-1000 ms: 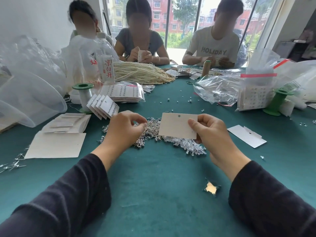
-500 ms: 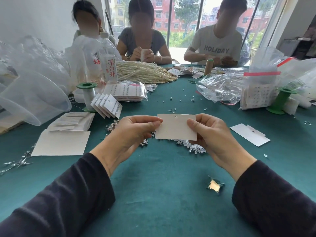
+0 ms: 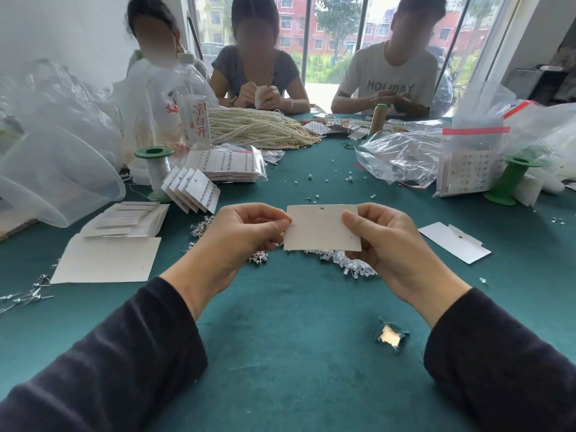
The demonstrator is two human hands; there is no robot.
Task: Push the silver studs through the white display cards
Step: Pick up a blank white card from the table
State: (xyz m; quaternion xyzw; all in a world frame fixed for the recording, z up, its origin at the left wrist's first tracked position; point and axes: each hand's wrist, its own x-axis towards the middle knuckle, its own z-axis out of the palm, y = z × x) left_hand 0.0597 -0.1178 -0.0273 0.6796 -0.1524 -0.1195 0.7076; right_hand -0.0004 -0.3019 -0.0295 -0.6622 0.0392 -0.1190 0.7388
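A blank white display card (image 3: 318, 229) with a hang hole at its top is held up over the green table. My right hand (image 3: 383, 241) grips its right edge between thumb and fingers. My left hand (image 3: 243, 232) is pinched at the card's left edge, and a small silver stud (image 3: 282, 234) glints just under the fingertips, mostly hidden. A loose pile of silver studs (image 3: 346, 263) lies on the cloth directly beneath the card and spreads left behind my left hand.
Left: a stack of blank cards (image 3: 124, 219), a large white sheet (image 3: 106, 263), fanned filled cards (image 3: 193, 191), a green spool (image 3: 154, 169). Right: a loose card (image 3: 455, 241), plastic bags (image 3: 399, 157). Pearl strands (image 3: 261, 129) and three people sit beyond. A tear (image 3: 389, 335) marks the cloth.
My left hand rose from the stud pile and closed in on the card's left edge. The right hand kept hold of the card and lifted it slightly.
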